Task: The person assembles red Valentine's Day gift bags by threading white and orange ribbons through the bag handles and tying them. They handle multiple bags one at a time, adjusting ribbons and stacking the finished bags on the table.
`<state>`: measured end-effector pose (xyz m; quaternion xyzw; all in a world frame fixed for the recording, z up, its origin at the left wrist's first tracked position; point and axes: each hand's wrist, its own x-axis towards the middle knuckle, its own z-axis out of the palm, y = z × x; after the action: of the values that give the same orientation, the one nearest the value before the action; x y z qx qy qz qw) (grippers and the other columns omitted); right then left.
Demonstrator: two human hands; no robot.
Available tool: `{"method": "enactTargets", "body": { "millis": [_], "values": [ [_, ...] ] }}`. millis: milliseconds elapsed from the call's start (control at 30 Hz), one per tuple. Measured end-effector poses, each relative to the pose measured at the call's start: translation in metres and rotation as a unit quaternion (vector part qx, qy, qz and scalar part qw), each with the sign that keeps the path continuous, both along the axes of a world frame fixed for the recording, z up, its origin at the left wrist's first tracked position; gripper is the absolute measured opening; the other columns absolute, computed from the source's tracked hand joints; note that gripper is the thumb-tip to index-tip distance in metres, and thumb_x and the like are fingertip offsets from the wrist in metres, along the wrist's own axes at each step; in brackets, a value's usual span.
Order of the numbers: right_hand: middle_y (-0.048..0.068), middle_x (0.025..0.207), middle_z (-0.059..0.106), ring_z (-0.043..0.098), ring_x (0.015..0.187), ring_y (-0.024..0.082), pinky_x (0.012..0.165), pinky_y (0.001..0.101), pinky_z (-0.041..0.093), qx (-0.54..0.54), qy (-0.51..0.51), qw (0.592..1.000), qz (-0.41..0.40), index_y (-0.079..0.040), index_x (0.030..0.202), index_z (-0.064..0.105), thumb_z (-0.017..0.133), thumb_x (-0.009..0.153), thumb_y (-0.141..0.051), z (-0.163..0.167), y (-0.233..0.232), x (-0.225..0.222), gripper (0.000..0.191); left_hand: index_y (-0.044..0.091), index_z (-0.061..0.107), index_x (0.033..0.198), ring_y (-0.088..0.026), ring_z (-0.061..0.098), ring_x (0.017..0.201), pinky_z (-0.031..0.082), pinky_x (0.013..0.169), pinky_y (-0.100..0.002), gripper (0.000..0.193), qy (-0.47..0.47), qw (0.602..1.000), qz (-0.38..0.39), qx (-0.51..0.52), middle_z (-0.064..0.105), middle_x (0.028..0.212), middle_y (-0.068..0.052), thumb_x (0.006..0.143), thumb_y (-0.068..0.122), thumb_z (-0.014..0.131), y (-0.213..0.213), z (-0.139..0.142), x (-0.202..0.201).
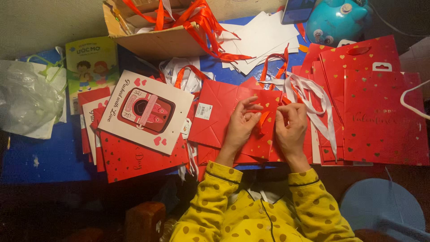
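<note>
Head view shows the left hand (pixel 240 124) and the right hand (pixel 291 127) pinching an orange ribbon (pixel 264 118) over a flat red paper bag (pixel 233 118) on the blue table (pixel 45 157), where a hard pull could tear the paper.

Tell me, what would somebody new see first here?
Red paper bags with gold hearts cover the blue table. In the middle, the left hand and right hand pinch an orange ribbon on one flat red bag. A cardboard box of ribbons sits behind.
</note>
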<state>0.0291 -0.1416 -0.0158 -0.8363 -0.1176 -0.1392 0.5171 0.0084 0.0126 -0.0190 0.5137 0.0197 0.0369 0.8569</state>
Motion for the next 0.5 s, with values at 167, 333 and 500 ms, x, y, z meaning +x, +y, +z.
{"method": "enactTargets", "body": {
  "millis": [167, 333, 500],
  "values": [
    [0.01, 0.111, 0.055, 0.059, 0.09, 0.019, 0.071, 0.0297, 0.052, -0.021, 0.0, 1.0, -0.013, 0.0, 0.109, 0.065, 0.066, 0.101, -0.002, 0.003, 0.0018, 0.0002, 0.008, 0.002, 0.046, 0.147, -0.004, 0.06, 0.085, 0.05, 0.072, -0.018, 0.049, -0.009, 1.0, 0.004, 0.015, 0.063, 0.123, -0.012, 0.1, -0.004, 0.061, -0.0021, -0.0006, 0.0006],
    [0.011, 0.112, 0.054, 0.062, 0.094, 0.02, 0.075, 0.0297, 0.055, -0.011, -0.01, 1.0, 0.01, 0.001, 0.115, 0.067, 0.069, 0.096, -0.002, 0.0049, 0.0024, 0.0005, 0.019, 0.002, 0.045, 0.146, -0.004, 0.059, 0.082, 0.049, 0.069, -0.018, 0.051, -0.009, 1.0, 0.007, 0.027, 0.062, 0.122, -0.012, 0.098, -0.005, 0.06, -0.0026, -0.0026, 0.0006],
    [0.011, 0.109, 0.056, 0.062, 0.094, 0.022, 0.076, 0.031, 0.055, -0.002, -0.021, 1.0, 0.011, 0.0, 0.105, 0.068, 0.068, 0.096, 0.0, 0.0024, 0.0025, 0.0006, 0.009, 0.002, 0.047, 0.146, -0.006, 0.061, 0.087, 0.055, 0.075, -0.021, 0.048, -0.006, 0.998, 0.007, 0.066, 0.061, 0.121, -0.01, 0.1, -0.003, 0.059, -0.0064, -0.004, -0.0021]
  ]
}}
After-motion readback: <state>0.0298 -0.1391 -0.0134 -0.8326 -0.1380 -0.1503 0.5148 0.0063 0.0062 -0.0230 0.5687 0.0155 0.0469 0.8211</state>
